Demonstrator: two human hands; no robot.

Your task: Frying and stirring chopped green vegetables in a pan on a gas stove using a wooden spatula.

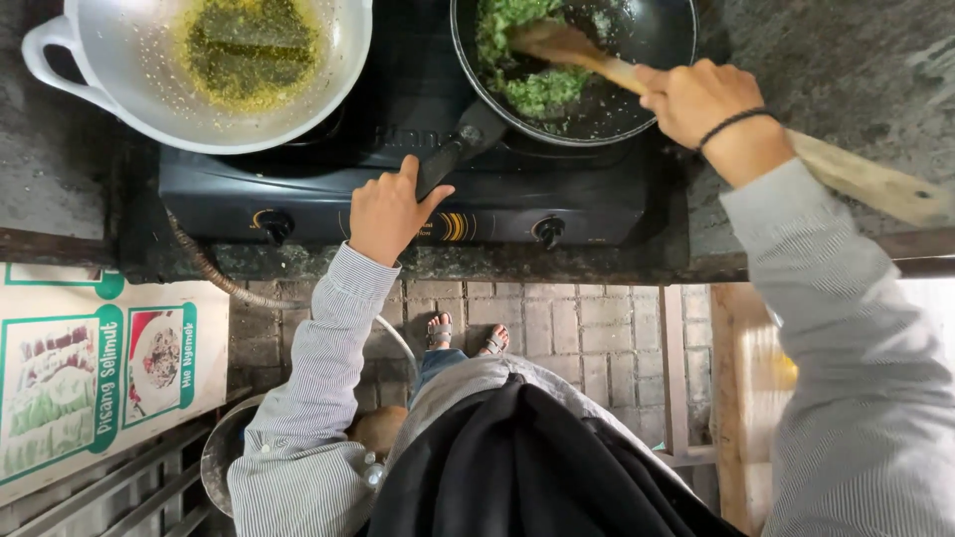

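Gripping spatula (pixel 597 62), right hand (pixel 696 99)

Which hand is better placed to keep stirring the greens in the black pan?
The right hand. It already grips the wooden spatula, whose blade rests in the greens inside the black pan. The left hand is occupied holding the pan handle, steadying it.
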